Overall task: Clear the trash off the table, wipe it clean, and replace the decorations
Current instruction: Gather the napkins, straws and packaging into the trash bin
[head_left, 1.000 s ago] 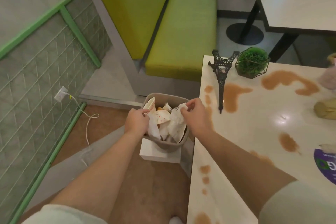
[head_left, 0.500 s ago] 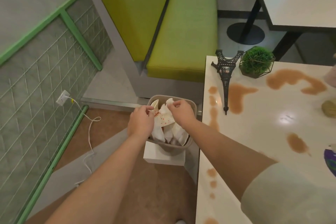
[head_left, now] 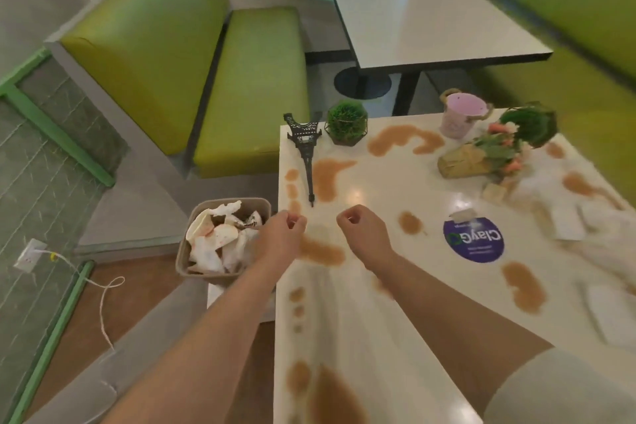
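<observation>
A white table point(head_left: 385, 313) carries several brown spill stains. My left hand point(head_left: 280, 237) hovers at the table's left edge with fingers curled and nothing in them. My right hand point(head_left: 364, 234) is over the table, fingers also curled and empty. Left of the table on the floor stands a beige trash bin point(head_left: 220, 237) full of stained paper trash. On the table lie a black Eiffel Tower model point(head_left: 304, 151) on its side, a round green plant point(head_left: 346, 120), a pink bucket point(head_left: 463, 115), a tipped flower bouquet point(head_left: 481, 155) and white napkins point(head_left: 568, 220) at the right.
A purple round sticker point(head_left: 474, 239) marks the table. A green bench seat point(head_left: 254, 86) stands beyond the bin, a second table point(head_left: 426, 10) farther back. A white cable point(head_left: 103, 289) runs from a wall outlet point(head_left: 29, 255) across the floor on the left.
Both hands have left the trash bin, let go of the paper, and moved right over the table. My view has swung right and up, showing more of the table.
</observation>
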